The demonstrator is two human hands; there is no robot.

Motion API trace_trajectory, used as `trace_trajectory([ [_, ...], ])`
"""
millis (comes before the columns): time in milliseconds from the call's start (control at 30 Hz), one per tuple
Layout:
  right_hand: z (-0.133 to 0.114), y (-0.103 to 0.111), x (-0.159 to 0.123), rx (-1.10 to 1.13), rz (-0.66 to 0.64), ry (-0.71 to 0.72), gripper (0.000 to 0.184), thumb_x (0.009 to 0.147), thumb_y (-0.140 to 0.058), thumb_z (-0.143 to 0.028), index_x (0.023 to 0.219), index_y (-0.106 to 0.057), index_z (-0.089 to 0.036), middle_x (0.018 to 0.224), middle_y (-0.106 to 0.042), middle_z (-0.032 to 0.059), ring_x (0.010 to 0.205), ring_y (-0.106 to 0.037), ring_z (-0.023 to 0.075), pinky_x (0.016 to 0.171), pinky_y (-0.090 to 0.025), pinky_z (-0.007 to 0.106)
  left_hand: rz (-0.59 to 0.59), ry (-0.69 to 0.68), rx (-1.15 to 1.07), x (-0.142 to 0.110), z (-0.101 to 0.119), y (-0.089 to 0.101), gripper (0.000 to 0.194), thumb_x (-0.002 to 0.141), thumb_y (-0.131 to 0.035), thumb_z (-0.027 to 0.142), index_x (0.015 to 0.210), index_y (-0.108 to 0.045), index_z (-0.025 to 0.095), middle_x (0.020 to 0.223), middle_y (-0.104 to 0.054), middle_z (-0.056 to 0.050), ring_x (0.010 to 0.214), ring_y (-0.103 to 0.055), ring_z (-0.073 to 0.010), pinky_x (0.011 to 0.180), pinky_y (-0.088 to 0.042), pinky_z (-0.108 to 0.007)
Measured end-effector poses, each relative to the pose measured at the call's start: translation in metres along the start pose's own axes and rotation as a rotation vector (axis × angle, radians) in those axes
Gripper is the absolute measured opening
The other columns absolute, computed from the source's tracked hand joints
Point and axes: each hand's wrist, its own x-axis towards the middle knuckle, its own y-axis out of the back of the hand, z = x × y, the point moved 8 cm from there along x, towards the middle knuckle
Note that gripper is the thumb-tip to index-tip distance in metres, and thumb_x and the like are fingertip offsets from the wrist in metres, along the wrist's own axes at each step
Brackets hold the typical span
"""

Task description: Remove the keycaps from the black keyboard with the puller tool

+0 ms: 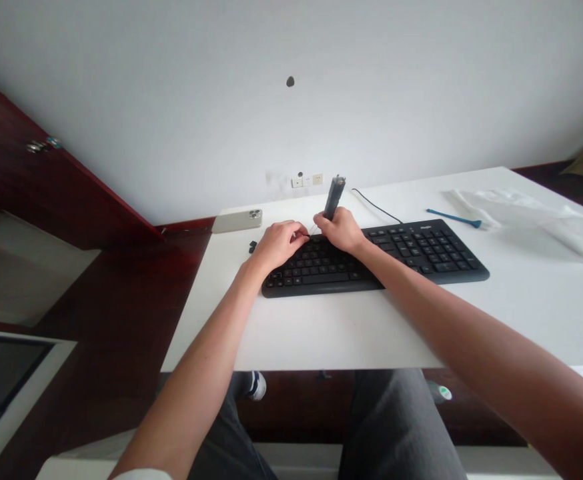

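Observation:
A black keyboard [324, 280] lies on the white table in front of me. My right hand [342, 230] is closed round a dark grey keycap puller [334, 195], held nearly upright over the keyboard's upper rows. Thin wires show at its lower end. My left hand [279, 241] rests at the keyboard's upper left, thumb and fingers pinched together close to those wires. Whatever is between these fingertips is too small to make out. Just left of this hand, a few loose black keycaps [252, 247] lie on the table.
A phone [236, 221] lies at the table's back left corner. The keyboard's cable [375, 204] runs off behind it. To the right are a blue brush [454, 217] and a crumpled white plastic bag [536, 220]. A wall with sockets [307, 181] stands behind the table [311, 340].

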Motion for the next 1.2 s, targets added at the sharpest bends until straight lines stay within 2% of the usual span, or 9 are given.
trace_trajectory([
  [133, 0.004, 0.007, 0.000, 0.043, 0.098, -0.040, 0.032, 0.083, -0.053, -0.038, 0.058, -0.041, -0.023, 0.054, -0.043, -0.0016, 0.057, -0.040, 0.0136, 0.057, -0.034, 0.029, -0.006, 0.016, 0.039, 0.000, 0.001, -0.002, 0.011, 0.094, -0.067, 0.028, 0.098, -0.074, 0.021, 0.092, -0.073, -0.003, 0.081, -0.064, -0.0177, 0.078, -0.048, -0.030],
  [233, 0.004, 0.013, 0.000, 0.068, 0.161, -0.050, 0.033, 0.085, -0.052, -0.041, 0.059, -0.047, -0.022, 0.055, -0.049, 0.0005, 0.058, -0.043, 0.0147, 0.058, -0.036, 0.029, -0.001, 0.013, 0.107, 0.004, 0.004, 0.005, 0.012, 0.095, -0.066, 0.029, 0.099, -0.076, 0.022, 0.090, -0.071, -0.003, 0.081, -0.064, -0.0185, 0.076, -0.047, -0.031],
  [333, 0.002, 0.020, -0.001, 0.096, 0.222, -0.044, 0.036, 0.087, -0.050, -0.044, 0.060, -0.050, -0.021, 0.056, -0.051, 0.0012, 0.058, -0.046, 0.0149, 0.058, -0.038, 0.029, 0.015, 0.013, 0.205, 0.016, 0.002, 0.013, 0.013, 0.095, -0.067, 0.030, 0.099, -0.077, 0.023, 0.092, -0.072, -0.004, 0.086, -0.066, -0.0206, 0.078, -0.046, -0.032],
  [433, -0.001, 0.025, -0.001, 0.104, 0.260, -0.019, 0.036, 0.088, -0.049, -0.043, 0.059, -0.049, -0.021, 0.055, -0.049, 0.0004, 0.057, -0.045, 0.0144, 0.059, -0.039, 0.028, 0.015, 0.020, 0.272, 0.032, -0.003, 0.014, 0.014, 0.094, -0.069, 0.032, 0.100, -0.079, 0.024, 0.092, -0.072, -0.006, 0.090, -0.067, -0.0231, 0.079, -0.046, -0.033],
  [567, 0.000, 0.027, -0.001, 0.106, 0.252, -0.029, 0.035, 0.087, -0.049, -0.043, 0.059, -0.050, -0.021, 0.055, -0.052, 0.0005, 0.059, -0.049, 0.0152, 0.061, -0.040, 0.027, 0.026, 0.050, 0.274, 0.044, -0.012, 0.006, 0.016, 0.095, -0.068, 0.035, 0.101, -0.080, 0.026, 0.090, -0.072, -0.006, 0.090, -0.067, -0.0240, 0.079, -0.046, -0.033],
  [700, 0.002, 0.026, 0.000, 0.127, 0.259, -0.042, 0.035, 0.086, -0.051, -0.043, 0.060, -0.054, -0.020, 0.056, -0.055, 0.0011, 0.060, -0.052, 0.0159, 0.062, -0.040, 0.027, 0.032, 0.042, 0.290, 0.043, -0.015, -0.003, 0.018, 0.096, -0.067, 0.036, 0.102, -0.080, 0.026, 0.089, -0.072, -0.006, 0.095, -0.065, -0.0250, 0.082, -0.047, -0.033],
  [1033, 0.001, 0.024, 0.001, 0.107, 0.262, -0.013, 0.037, 0.086, -0.053, -0.041, 0.056, -0.048, -0.021, 0.052, -0.047, -0.0011, 0.056, -0.048, 0.0141, 0.059, -0.034, 0.029, 0.000, 0.090, 0.309, 0.038, -0.027, -0.009, 0.019, 0.094, -0.067, 0.036, 0.101, -0.081, 0.025, 0.091, -0.072, -0.007, 0.096, -0.064, -0.0261, 0.085, -0.047, -0.035],
  [1200, 0.000, 0.023, 0.003, 0.041, 0.219, -0.026, 0.036, 0.086, -0.054, -0.041, 0.057, -0.048, -0.021, 0.052, -0.046, -0.0008, 0.056, -0.046, 0.0144, 0.059, -0.033, 0.029, 0.041, 0.085, 0.269, 0.036, -0.028, -0.004, 0.023, 0.094, -0.068, 0.036, 0.109, -0.079, 0.022, 0.089, -0.072, -0.007, 0.094, -0.064, -0.0254, 0.084, -0.045, -0.034],
])
